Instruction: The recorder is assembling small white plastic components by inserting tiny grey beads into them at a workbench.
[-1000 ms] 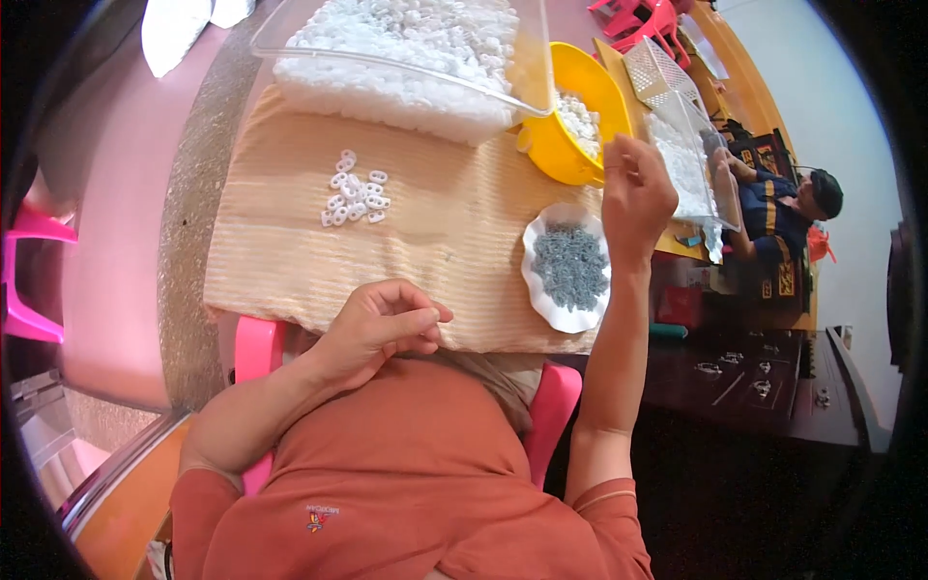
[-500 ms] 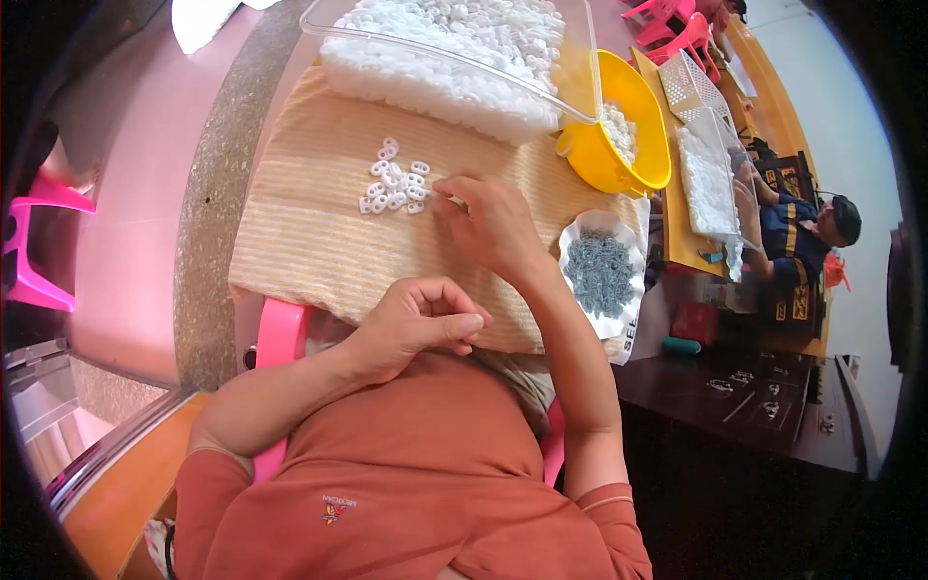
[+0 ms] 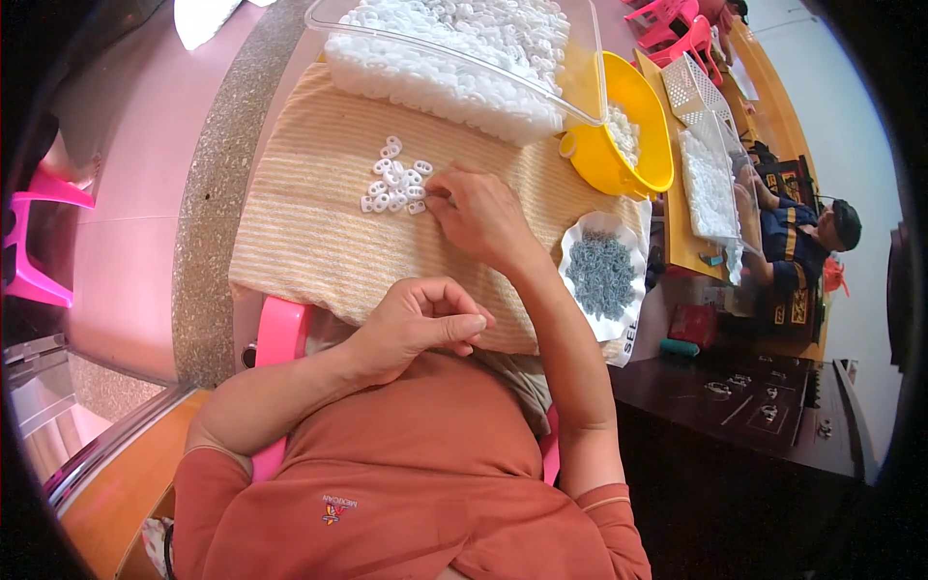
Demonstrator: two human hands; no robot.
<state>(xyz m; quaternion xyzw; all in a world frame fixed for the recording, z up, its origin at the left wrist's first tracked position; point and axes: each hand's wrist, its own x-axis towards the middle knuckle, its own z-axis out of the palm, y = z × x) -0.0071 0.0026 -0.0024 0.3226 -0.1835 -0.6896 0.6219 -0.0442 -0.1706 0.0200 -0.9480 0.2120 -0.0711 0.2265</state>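
Observation:
Above my lap, my left hand is curled, thumb pressed to the forefinger; whatever sits in that pinch, if anything, is too small to make out. My right hand reaches over the striped cloth, its bent fingertips drawn together at the right edge of a small pile of white two-holed plastic pieces. Its fingers hide what lies between them. Right of this forearm, a white scalloped dish holds many small dark grey parts.
A clear plastic bin full of white pieces stands at the cloth's far side. Beside it sits a yellow bowl with more pieces. Another person sits at a table to the right. A pink stool stands at left.
My right hand has shifted slightly left, bringing its fingertips against the edge of the white pile. My left hand keeps its pinch in almost the same place.

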